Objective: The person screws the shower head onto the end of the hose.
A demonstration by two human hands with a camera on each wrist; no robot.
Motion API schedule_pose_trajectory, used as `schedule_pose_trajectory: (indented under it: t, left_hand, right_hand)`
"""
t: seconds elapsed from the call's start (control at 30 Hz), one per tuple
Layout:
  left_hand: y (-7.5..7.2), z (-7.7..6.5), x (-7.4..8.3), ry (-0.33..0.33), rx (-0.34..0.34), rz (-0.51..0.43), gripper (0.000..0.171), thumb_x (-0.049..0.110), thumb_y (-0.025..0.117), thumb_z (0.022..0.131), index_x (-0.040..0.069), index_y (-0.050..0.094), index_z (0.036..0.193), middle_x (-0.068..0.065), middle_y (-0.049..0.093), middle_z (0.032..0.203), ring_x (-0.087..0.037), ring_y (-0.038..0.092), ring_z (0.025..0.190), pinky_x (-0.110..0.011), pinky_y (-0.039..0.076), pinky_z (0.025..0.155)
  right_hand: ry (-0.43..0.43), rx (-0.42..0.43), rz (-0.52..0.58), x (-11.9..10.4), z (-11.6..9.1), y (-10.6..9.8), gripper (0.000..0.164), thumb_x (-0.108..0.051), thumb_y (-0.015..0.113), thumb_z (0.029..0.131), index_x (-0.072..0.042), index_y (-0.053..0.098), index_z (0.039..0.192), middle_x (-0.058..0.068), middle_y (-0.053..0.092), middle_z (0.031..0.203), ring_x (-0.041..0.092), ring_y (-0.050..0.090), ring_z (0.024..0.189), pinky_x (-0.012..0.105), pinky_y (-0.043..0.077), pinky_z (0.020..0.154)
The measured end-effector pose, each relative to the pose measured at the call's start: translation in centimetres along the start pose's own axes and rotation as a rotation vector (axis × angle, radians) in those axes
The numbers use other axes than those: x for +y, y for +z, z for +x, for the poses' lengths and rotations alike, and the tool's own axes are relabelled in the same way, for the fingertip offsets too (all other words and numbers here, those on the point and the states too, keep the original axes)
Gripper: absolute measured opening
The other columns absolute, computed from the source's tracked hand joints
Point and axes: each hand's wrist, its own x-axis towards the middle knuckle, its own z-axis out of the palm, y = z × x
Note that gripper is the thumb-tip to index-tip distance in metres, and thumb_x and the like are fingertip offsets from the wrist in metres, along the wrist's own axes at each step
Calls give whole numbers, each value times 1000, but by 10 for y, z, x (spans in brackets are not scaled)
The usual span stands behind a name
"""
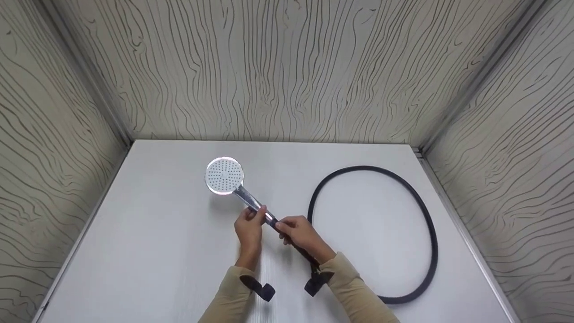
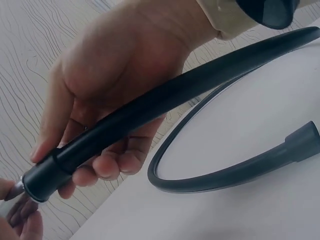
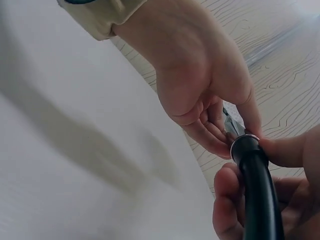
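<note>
In the head view a chrome handheld shower head (image 1: 224, 176) tilts up to the left, its pale nozzle face towards me. My left hand (image 1: 249, 229) pinches the lower handle between thumb and fingers. Just beyond the handle's end, my right hand (image 1: 300, 231) grips the black shower hose (image 1: 434, 242) near its end. In the left wrist view the hose's wider collar (image 2: 42, 180) meets the handle's end, with the right thumb lying along it. The right wrist view shows this collar (image 3: 245, 147) in line with the handle, left-hand fingertips right at the joint.
The hose loops widely over the right side of the white table (image 1: 148, 251). Its other end (image 2: 305, 140) has a similar collar. Wood-grain panels (image 1: 269, 72) stand at the back and both sides. Black wrist cameras (image 1: 267, 291) sit at both cuffs.
</note>
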Motion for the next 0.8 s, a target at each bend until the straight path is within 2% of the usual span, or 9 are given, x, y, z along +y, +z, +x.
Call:
schedule_pose_trajectory:
  t: [0.2, 0.33, 0.6, 0.8]
  left_hand:
    - [-1, 1, -5, -21, 22, 14, 36, 19, 70, 90, -3, 61, 117, -21, 70, 109, -31, 71, 99, -56, 39, 107]
    - [-2, 2, -5, -27, 23, 17, 36, 21, 69, 90, -2, 62, 118, -20, 71, 109, -31, 71, 100, -57, 37, 109]
    - [1, 2, -3, -7, 40, 18, 38, 20, 71, 89, -4, 62, 118, -22, 70, 109, -31, 72, 98, -53, 43, 104]
    - [4, 1, -3, 6, 58, 43, 37, 18, 71, 89, -6, 62, 116, -24, 70, 107, -32, 73, 94, -54, 45, 101]
  right_hand:
    - [-36, -2, -174, 4, -1, 4, 29, -24, 62, 95, 1, 63, 110, 3, 62, 72, 13, 58, 59, 24, 46, 54]
    - [-60, 14, -266, -1, -5, 5, 33, -27, 67, 92, -2, 60, 112, 3, 62, 74, 14, 58, 61, 25, 44, 54]
    - [-131, 94, -428, -12, -11, 8, 36, -30, 75, 84, -7, 55, 103, 2, 62, 77, 9, 51, 64, 23, 42, 55]
    - [-157, 166, -543, -18, -11, 13, 30, -24, 78, 82, -8, 57, 96, 0, 60, 78, 8, 50, 66, 22, 43, 56]
